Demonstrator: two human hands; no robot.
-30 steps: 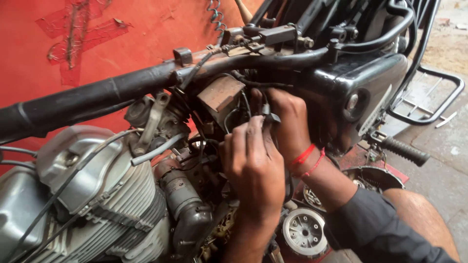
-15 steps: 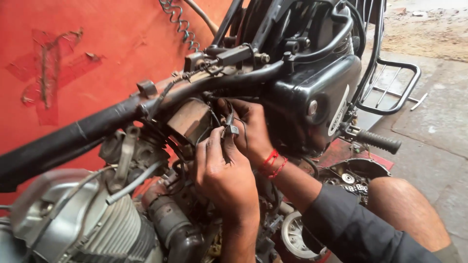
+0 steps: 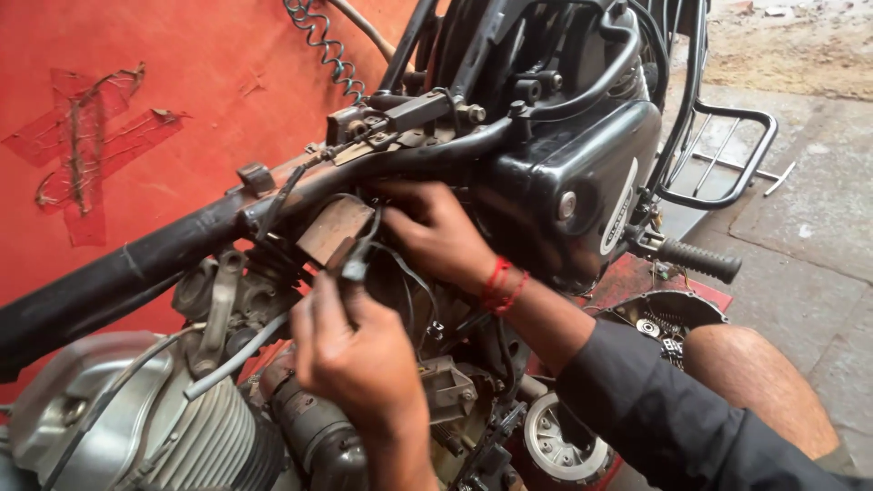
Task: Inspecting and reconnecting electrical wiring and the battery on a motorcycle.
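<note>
Hands in motorcycle wiring under black frame tube (image 3: 182, 245).
Left hand (image 3: 359, 350), at 6 o'clock, is pinched closed on a small dark connector (image 3: 353, 269) on thin wires (image 3: 400, 273), just below the rusty brown box (image 3: 334, 227). Right hand (image 3: 436, 232), red thread at wrist, reaches in at 3 o'clock of the box, fingers curled among wires; grip cannot be told. Black side cover (image 3: 573, 200) at 2 o'clock, finned engine cylinder (image 3: 136, 427) at 8 o'clock.
</note>
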